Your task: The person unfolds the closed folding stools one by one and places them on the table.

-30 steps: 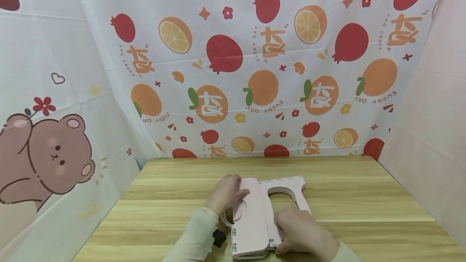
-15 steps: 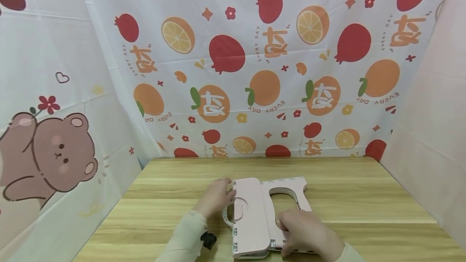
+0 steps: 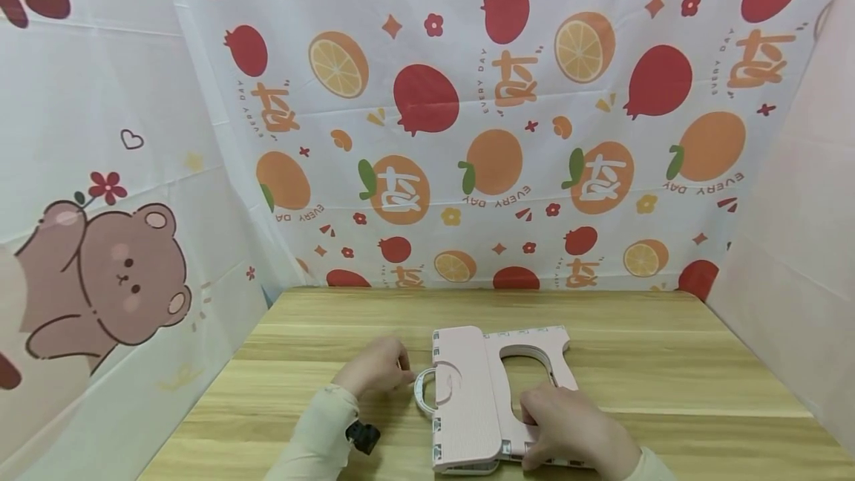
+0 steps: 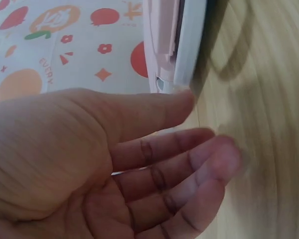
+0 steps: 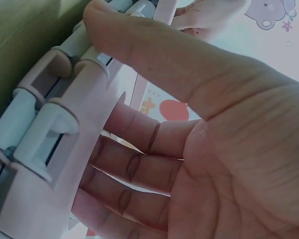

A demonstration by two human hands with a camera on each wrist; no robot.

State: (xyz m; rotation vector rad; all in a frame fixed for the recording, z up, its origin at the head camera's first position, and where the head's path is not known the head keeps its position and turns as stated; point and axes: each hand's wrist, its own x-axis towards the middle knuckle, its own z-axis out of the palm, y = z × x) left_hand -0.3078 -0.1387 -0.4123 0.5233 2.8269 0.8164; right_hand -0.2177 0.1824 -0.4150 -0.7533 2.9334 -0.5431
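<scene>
A pale pink folding stool lies folded flat on the table. A white loop handle juts from its left edge, and its leg frame with a rounded opening extends right. My right hand grips the near side of that frame, thumb on the hinged edge and fingers through the opening. My left hand is just left of the stool, its fingers loosely bent and holding nothing. Its thumb tip is close to the handle; whether they touch I cannot tell.
The wood-grain table reaches back to a white curtain printed with fruit. A bear-print curtain hangs at the left, a plain pale one at the right. A black wrist device sits on the left sleeve.
My left hand has come off the stool's upper left edge and moved left and nearer, beside the handle. My right hand keeps its grip on the frame. The head view has shifted slightly.
</scene>
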